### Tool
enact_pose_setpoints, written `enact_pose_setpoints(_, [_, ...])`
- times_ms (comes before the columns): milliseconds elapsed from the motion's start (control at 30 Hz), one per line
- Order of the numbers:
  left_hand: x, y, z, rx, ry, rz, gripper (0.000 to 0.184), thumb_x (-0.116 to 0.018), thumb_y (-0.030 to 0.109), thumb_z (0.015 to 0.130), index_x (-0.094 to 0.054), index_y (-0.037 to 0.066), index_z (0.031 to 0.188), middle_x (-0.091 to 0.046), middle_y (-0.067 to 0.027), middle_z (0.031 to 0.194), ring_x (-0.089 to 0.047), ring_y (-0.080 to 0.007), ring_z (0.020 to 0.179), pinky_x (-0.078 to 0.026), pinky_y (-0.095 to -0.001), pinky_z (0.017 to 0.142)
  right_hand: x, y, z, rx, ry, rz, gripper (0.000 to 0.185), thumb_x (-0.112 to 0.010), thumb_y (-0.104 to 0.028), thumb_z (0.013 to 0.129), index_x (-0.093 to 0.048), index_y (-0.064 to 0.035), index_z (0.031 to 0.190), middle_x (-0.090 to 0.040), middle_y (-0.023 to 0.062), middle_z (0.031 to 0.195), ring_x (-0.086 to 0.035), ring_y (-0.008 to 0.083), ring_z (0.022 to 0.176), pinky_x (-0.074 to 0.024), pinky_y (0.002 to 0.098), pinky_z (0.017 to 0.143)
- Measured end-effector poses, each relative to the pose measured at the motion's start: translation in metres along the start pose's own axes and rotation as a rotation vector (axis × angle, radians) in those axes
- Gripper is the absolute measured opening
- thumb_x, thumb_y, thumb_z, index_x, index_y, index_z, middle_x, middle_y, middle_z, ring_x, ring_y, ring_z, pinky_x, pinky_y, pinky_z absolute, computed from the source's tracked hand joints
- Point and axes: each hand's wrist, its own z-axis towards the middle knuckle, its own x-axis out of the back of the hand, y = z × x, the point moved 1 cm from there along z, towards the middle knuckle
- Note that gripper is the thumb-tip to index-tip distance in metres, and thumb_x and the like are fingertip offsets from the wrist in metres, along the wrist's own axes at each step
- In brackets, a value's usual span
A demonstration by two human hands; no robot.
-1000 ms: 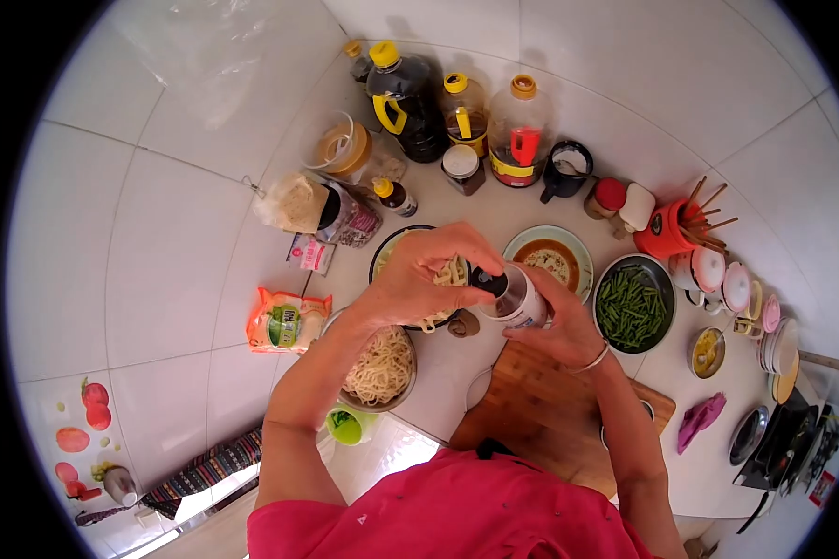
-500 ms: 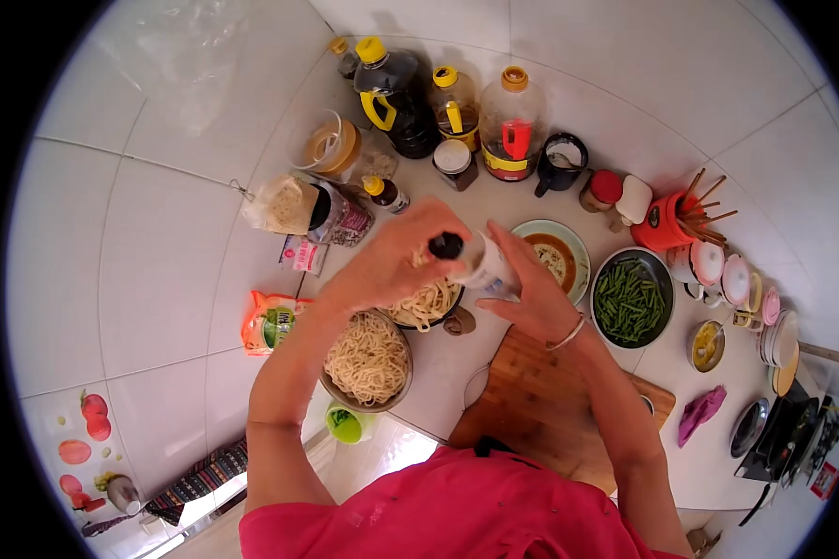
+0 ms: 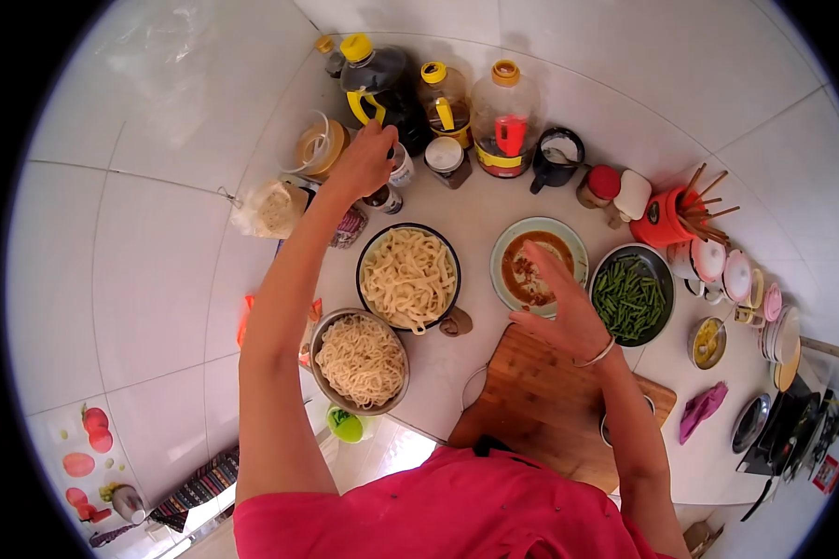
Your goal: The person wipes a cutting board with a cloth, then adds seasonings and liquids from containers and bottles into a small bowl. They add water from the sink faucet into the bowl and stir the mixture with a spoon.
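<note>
My left hand (image 3: 364, 160) is at the back left, its fingers closed round the dark top of a small white-labelled jar (image 3: 401, 168), which stands among the bottles. Just in front of that jar is a small dark bottle (image 3: 383, 198). My right hand (image 3: 567, 307) holds nothing; its fingers are spread over the near edge of a pale plate (image 3: 501, 279) of brown sauce (image 3: 529, 272). Wide noodles fill a dark-rimmed bowl (image 3: 408, 279) between my arms. Thinner noodles lie in a metal bowl (image 3: 362, 361) beside my left forearm.
Large bottles (image 3: 505, 121) and a black mug (image 3: 557, 158) line the back wall. Green beans (image 3: 629, 296) in a bowl are right of the plate. A wooden cutting board (image 3: 531, 401) lies in front, with a purple cloth (image 3: 702, 412) to its right.
My left hand has carried the jar from the middle to the bottles at the back left. My right hand has let go of it and opened over the sauce plate's edge.
</note>
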Motion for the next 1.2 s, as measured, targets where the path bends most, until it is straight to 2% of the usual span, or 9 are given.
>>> enact_pose_setpoints(167, [-0.052,-0.024,0.020,-0.017,0.045,0.155,0.032,-0.060,-0.003,0.075,-0.049,0.005,0.103,-0.049,-0.0188,0.106,-0.049,-0.0387,0.105,-0.045,-0.0438,0.084,0.006,0.014,-0.012,-0.018,0.035,0.015,0.078,-0.075,-0.016,0.075,-0.036,-0.0034,0.141,-0.041,0.0178,0.142,-0.038,0.0322,0.133,-0.0327,0.0371,0.108])
enact_pose_setpoints(400, [-0.047,-0.006,0.019,0.007,0.108,0.330,0.039,-0.060,-0.003,0.074,-0.053,0.002,0.112,-0.050,-0.0204,0.111,-0.049,-0.0389,0.108,-0.046,-0.0440,0.088,0.015,0.023,-0.030,0.023,0.041,-0.007,0.070,-0.075,-0.018,0.077,-0.042,-0.0019,0.136,-0.045,0.0179,0.138,-0.042,0.0305,0.130,-0.0349,0.0367,0.106])
enact_pose_setpoints(500, [-0.022,0.047,0.011,-0.167,0.273,-0.037,0.035,-0.064,0.006,0.082,-0.054,0.000,0.114,-0.053,-0.0179,0.114,-0.054,-0.0313,0.107,-0.048,-0.0391,0.088,0.019,0.022,-0.040,0.020,0.086,0.010,0.067,-0.075,-0.017,0.076,-0.045,-0.0014,0.134,-0.049,0.0172,0.135,-0.046,0.0305,0.126,-0.0379,0.0365,0.104])
enact_pose_setpoints(600, [-0.053,0.079,0.029,-0.085,0.133,-0.856,0.037,-0.066,0.019,0.088,-0.054,-0.001,0.116,-0.058,-0.0130,0.112,-0.057,-0.0202,0.104,-0.048,-0.0322,0.086,0.019,0.023,-0.056,-0.033,0.104,0.045,0.065,-0.074,-0.010,0.075,-0.047,-0.0028,0.134,-0.051,0.0147,0.134,-0.049,0.0277,0.124,-0.0402,0.0356,0.101])
enact_pose_setpoints(700, [-0.075,0.105,0.044,-0.038,0.155,-1.132,0.037,-0.065,0.024,0.090,-0.055,-0.002,0.114,-0.063,-0.0069,0.103,-0.058,-0.0119,0.098,-0.047,-0.0266,0.083,0.023,0.022,-0.077,-0.115,0.096,0.051,0.063,-0.073,-0.007,0.075,-0.048,-0.0033,0.133,-0.053,0.0136,0.132,-0.052,0.0255,0.121,-0.0425,0.0349,0.099])
enact_pose_setpoints(900, [-0.101,0.119,0.051,0.157,0.359,-1.036,0.035,-0.066,0.028,0.088,-0.060,-0.004,0.102,-0.067,-0.0080,0.091,-0.062,-0.0124,0.080,-0.049,-0.0264,0.076,0.025,0.025,-0.135,-0.231,0.176,0.095,0.058,-0.072,-0.007,0.076,-0.050,-0.0023,0.130,-0.058,0.0144,0.124,-0.056,0.0270,0.115,-0.0438,0.0346,0.097])
enact_pose_setpoints(1000, [-0.103,0.133,0.048,0.238,0.281,-1.057,0.034,-0.065,0.029,0.089,-0.062,-0.002,0.103,-0.066,-0.0062,0.093,-0.060,-0.0106,0.083,-0.048,-0.0257,0.077,0.025,0.027,-0.164,-0.278,0.228,0.094,0.054,-0.071,-0.006,0.076,-0.053,-0.0014,0.127,-0.061,0.0139,0.121,-0.058,0.0259,0.113,-0.0444,0.0343,0.096])
enact_pose_setpoints(1100, [-0.103,0.149,0.052,0.129,0.381,-1.324,0.031,-0.062,0.027,0.091,-0.063,0.001,0.108,-0.065,-0.0038,0.099,-0.058,-0.0091,0.090,-0.045,-0.0244,0.083,0.023,0.026,-0.188,-0.355,0.299,0.210,0.050,-0.070,-0.004,0.077,-0.055,-0.0004,0.125,-0.061,0.0128,0.120,-0.059,0.0226,0.112,-0.0451,0.0327,0.095])
enact_pose_setpoints(1200, [-0.100,0.160,0.057,0.125,0.333,-1.605,0.027,-0.059,0.023,0.093,-0.062,0.002,0.111,-0.064,-0.0017,0.105,-0.056,-0.0080,0.096,-0.042,-0.0231,0.087,0.026,0.023,-0.208,-0.396,0.364,0.280,0.048,-0.069,-0.002,0.077,-0.056,0.0000,0.124,-0.062,0.0123,0.120,-0.060,0.0205,0.110,-0.0456,0.0313,0.094])
